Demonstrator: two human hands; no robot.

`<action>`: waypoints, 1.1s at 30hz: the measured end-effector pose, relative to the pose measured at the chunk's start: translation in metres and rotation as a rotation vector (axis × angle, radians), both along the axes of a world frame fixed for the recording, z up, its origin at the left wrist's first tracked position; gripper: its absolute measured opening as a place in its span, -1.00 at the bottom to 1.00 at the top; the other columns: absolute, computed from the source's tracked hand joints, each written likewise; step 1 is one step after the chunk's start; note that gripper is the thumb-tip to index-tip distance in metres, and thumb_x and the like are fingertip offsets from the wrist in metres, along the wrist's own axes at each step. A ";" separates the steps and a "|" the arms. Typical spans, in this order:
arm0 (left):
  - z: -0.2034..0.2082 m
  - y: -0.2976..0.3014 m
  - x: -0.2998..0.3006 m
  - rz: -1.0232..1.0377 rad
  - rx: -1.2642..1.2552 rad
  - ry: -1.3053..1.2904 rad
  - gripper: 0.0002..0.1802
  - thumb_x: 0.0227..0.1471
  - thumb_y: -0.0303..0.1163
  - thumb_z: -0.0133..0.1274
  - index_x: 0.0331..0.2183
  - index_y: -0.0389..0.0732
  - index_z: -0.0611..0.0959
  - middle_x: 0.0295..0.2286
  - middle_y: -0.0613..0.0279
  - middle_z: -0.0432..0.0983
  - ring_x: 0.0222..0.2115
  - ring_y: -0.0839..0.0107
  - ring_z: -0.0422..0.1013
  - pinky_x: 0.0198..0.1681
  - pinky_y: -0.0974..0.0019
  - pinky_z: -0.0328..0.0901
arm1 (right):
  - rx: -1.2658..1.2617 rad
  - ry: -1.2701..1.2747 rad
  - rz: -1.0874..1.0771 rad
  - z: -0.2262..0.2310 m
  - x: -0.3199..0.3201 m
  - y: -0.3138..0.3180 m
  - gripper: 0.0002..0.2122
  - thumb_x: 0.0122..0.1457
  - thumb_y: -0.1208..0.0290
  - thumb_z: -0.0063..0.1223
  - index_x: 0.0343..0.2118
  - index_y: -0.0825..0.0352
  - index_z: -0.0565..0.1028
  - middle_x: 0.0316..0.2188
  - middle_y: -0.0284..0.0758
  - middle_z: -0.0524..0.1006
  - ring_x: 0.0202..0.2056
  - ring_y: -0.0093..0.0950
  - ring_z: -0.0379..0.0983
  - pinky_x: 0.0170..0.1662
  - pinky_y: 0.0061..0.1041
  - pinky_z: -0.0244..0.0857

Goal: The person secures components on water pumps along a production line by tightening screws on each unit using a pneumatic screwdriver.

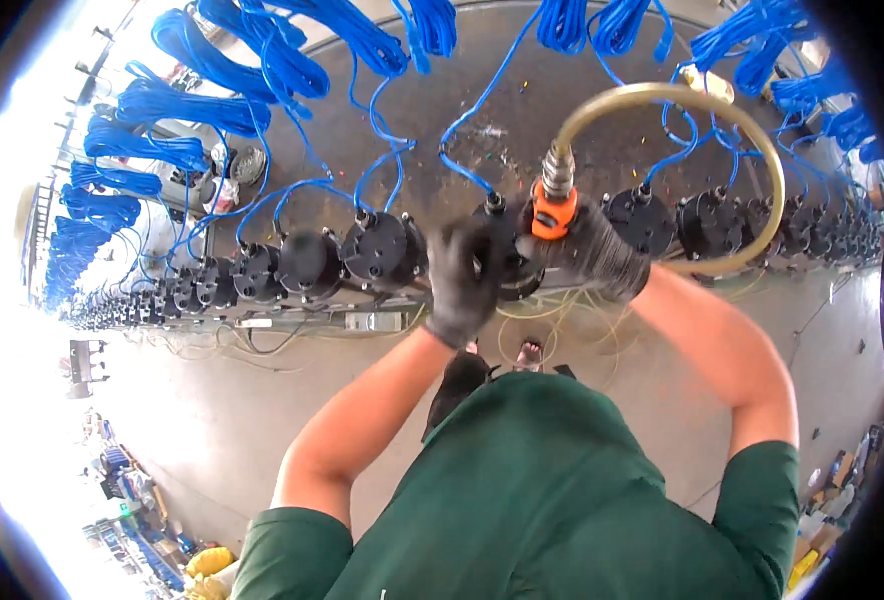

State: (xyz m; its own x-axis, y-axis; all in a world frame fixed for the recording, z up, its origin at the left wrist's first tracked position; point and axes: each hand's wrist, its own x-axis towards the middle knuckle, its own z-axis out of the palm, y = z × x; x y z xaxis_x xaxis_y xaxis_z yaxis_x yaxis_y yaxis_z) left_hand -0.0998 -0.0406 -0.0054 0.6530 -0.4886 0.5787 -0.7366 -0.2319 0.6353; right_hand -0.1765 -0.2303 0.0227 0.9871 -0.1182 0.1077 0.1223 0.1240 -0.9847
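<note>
The right hand (pixel 602 248), in a dark knit glove, is closed around an orange tool (pixel 554 213), which stands above the row just right of a round black housing (pixel 503 238). The left hand (pixel 462 285) is curled at the housing's left side; it is blurred there, so I cannot tell whether its fingers grip anything.

The tool looks compact and rigid, probably with some heft from the metal coupling (pixel 559 175) at its upper end. A thick yellowish hose (pixel 702 92) arches from that coupling over to the right — likely springy enough to tug or twist the wrist. The orange body seems the best hold, with the palm wrapped round it and clear of the coupling.

The housing should be hard and stiff, perhaps a little slick on its smooth face; its round sides offer the surest grip. The blue cable (pixel 469 172) rising from its top looks limp and bendy — a poor handle, since pulling could strain the joint.
</note>
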 end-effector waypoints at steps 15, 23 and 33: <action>0.006 -0.046 0.034 0.031 0.494 0.126 -0.51 0.03 -0.37 0.11 0.05 0.03 0.52 -0.18 -0.08 0.53 -0.24 -0.09 0.52 -0.22 -0.08 0.40 | 0.020 -0.014 -0.066 -0.002 0.002 0.008 -0.61 -0.01 0.52 0.38 -0.08 0.32 0.51 -0.19 -0.40 0.61 -0.15 -0.56 0.54 -0.02 -0.49 0.46; -0.001 -0.045 0.035 0.014 0.401 0.126 -0.52 -0.02 -0.33 0.16 0.01 0.02 0.55 -0.23 -0.01 0.56 -0.27 -0.06 0.53 -0.24 -0.07 0.39 | -0.162 -0.062 -0.103 -0.007 0.000 0.010 -0.63 0.00 0.51 0.34 -0.08 0.32 0.52 -0.23 -0.40 0.62 -0.19 -0.57 0.53 -0.02 -0.50 0.42; 0.001 -0.047 0.037 0.055 0.524 0.148 -0.52 -0.05 -0.38 0.17 -0.01 0.01 0.55 -0.12 -0.01 0.52 -0.20 -0.08 0.51 -0.18 -0.06 0.39 | -0.103 -0.045 -0.017 0.004 0.000 0.006 -0.64 0.01 0.53 0.32 -0.09 0.31 0.53 -0.23 -0.41 0.62 -0.20 -0.60 0.52 -0.05 -0.52 0.42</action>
State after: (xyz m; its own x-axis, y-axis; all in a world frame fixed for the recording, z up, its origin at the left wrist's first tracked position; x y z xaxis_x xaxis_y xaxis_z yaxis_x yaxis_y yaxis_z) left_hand -0.0626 -0.0873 -0.0043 0.7415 -0.6499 0.1671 -0.6262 -0.5808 0.5201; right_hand -0.1769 -0.2247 0.0267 0.9790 -0.1213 0.1640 0.1676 0.0198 -0.9857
